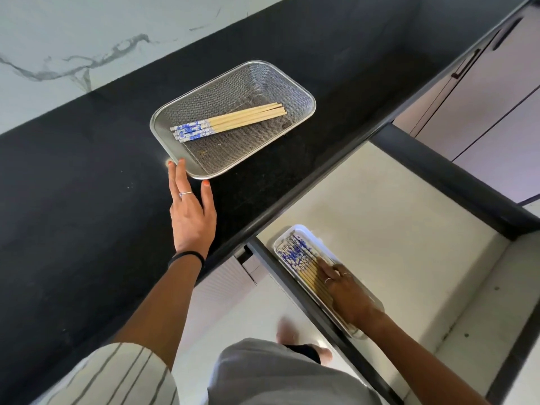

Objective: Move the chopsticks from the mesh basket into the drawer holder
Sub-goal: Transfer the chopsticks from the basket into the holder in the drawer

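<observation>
A steel mesh basket (304,93) sits on the black countertop. Several wooden chopsticks (230,120) with blue-and-white patterned ends lie side by side inside it. My left hand (191,211) rests flat on the counter, fingers apart, fingertips touching the basket's near corner. Below, in the open drawer, a white oblong holder (289,231) contains several more chopsticks (301,260) of the same kind. My right hand (346,292) lies palm down on those chopsticks, fingers spread over their wooden ends, and hides the holder's near half.
The black countertop (87,185) stretches left and far. The drawer (394,229) has a pale floor and dark grey walls. Cabinet fronts with dark handles (464,67) stand at the upper right. A marble-look wall backs the counter.
</observation>
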A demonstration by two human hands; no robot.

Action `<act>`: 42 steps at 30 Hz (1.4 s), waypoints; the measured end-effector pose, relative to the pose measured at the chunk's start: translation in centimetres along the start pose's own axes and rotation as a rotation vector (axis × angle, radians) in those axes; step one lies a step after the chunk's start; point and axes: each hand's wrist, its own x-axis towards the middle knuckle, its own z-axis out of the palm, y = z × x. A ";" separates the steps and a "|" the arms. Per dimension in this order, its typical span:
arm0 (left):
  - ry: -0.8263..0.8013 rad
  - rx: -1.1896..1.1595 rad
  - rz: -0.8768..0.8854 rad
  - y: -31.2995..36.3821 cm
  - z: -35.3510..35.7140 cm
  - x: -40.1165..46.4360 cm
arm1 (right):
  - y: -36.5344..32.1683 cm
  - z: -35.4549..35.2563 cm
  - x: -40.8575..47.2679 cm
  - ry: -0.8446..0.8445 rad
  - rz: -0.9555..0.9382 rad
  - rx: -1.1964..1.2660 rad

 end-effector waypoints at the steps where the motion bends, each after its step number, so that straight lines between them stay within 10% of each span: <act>1: -0.001 0.007 -0.007 0.0 0.0 0.0 | 0.0 0.0 -0.1 0.010 0.021 -0.005; 19: 0.011 0.052 -0.013 -0.1 0.3 0.1 | -0.6 -0.9 0.0 -0.049 0.025 0.395; 33: 0.006 0.061 -0.023 0.1 0.3 0.0 | 0.3 0.7 -0.7 0.007 -0.139 0.085; 42: 0.013 0.061 -0.035 0.0 0.4 0.0 | 0.4 0.7 -1.1 -0.110 0.070 0.217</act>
